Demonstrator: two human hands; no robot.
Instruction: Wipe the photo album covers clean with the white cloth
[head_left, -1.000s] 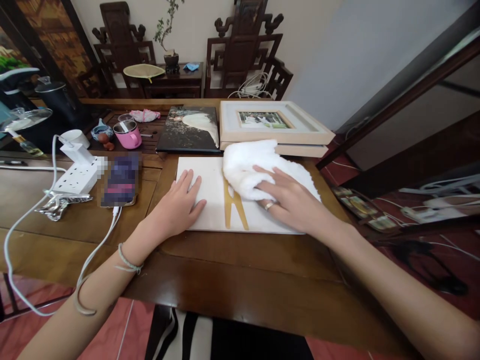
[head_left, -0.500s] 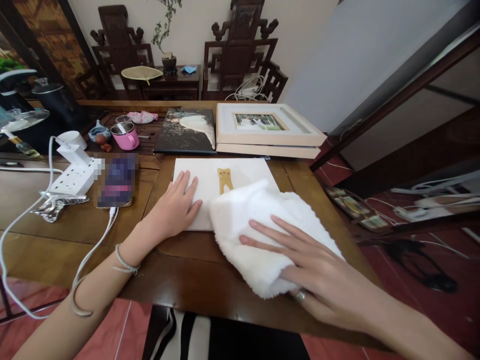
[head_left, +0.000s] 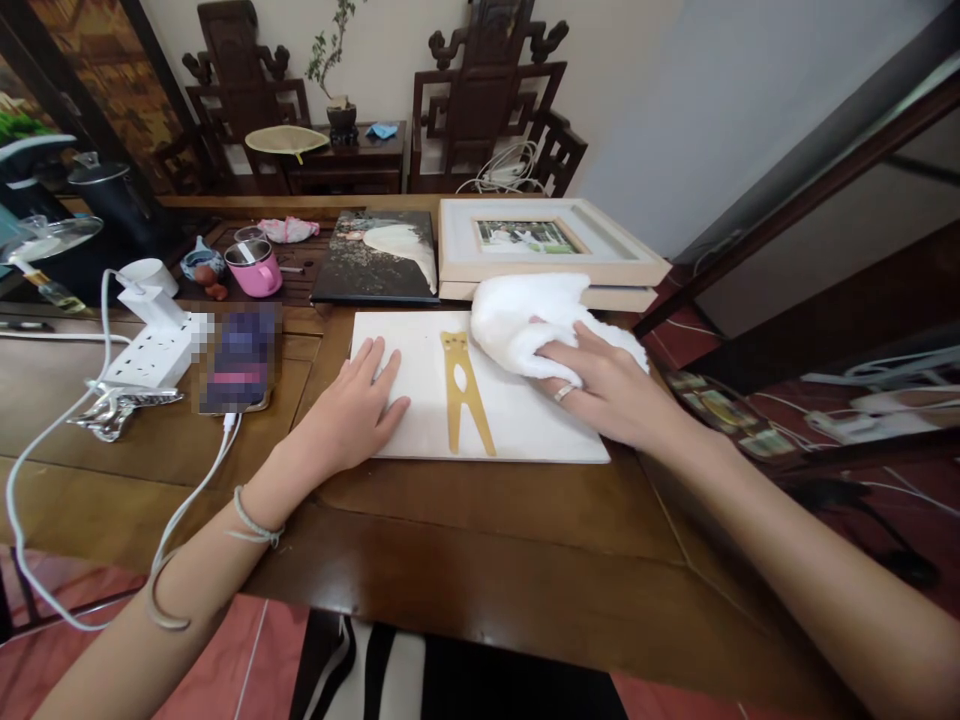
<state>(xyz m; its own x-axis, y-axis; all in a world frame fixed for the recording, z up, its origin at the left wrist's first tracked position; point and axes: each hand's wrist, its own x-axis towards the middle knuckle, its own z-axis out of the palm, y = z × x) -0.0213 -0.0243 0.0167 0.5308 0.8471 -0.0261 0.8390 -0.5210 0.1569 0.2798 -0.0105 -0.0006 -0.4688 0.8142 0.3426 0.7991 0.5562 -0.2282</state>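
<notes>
A flat white panel lies on the wooden table, with a gold, two-legged piece on its upper face. My left hand rests flat on the panel's left part, fingers spread and holding nothing. Bunched under the fingers of my right hand is a fluffy white cloth. This cloth covers the panel's upper right corner and reaches the front of the framed picture behind. Some of my right fingertips are hidden in its folds.
Behind the panel are a dark picture board and stacked pale frames. To the left lie a phone, a power strip, a silver clip and white cables. A pink mug stands further back. The table's front edge is near me.
My right hand has moved the cloth away from me across the panel, towards its far right corner. The whole gold piece now shows. My left hand stays on the panel.
</notes>
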